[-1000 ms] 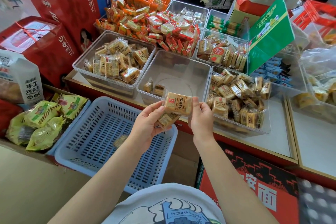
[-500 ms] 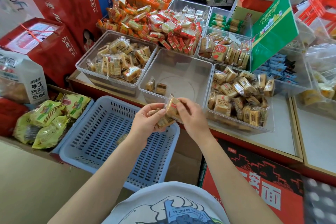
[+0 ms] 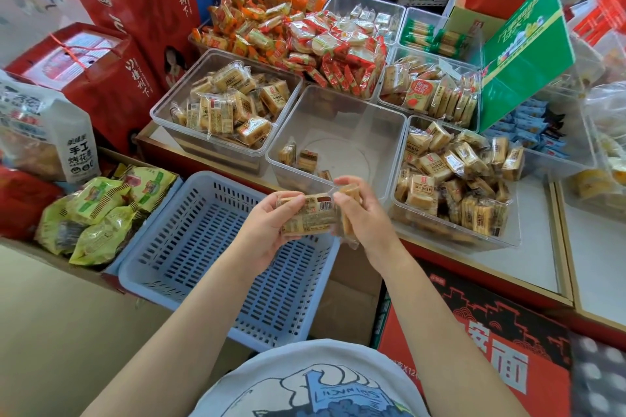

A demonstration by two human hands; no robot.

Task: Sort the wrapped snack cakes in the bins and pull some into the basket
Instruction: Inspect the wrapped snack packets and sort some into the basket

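My left hand grips a wrapped snack cake with its barcode side up, held over the far right corner of the blue slotted basket. My right hand pinches a second wrapped cake on edge, right beside the first. Behind my hands stands a clear middle bin with three cakes left on its floor. A clear bin on the left and one on the right are each piled with several wrapped cakes.
Red and orange snack packs are heaped behind the bins. Red gift boxes stand at the left, green-yellow bags lie beside the basket, and a green box flap leans over the right bins. A red carton sits below the counter edge.
The cake that my two hands held up flat has been turned; my left hand now holds one barcode-up and my right pinches another. Both hands stay over the basket's corner.
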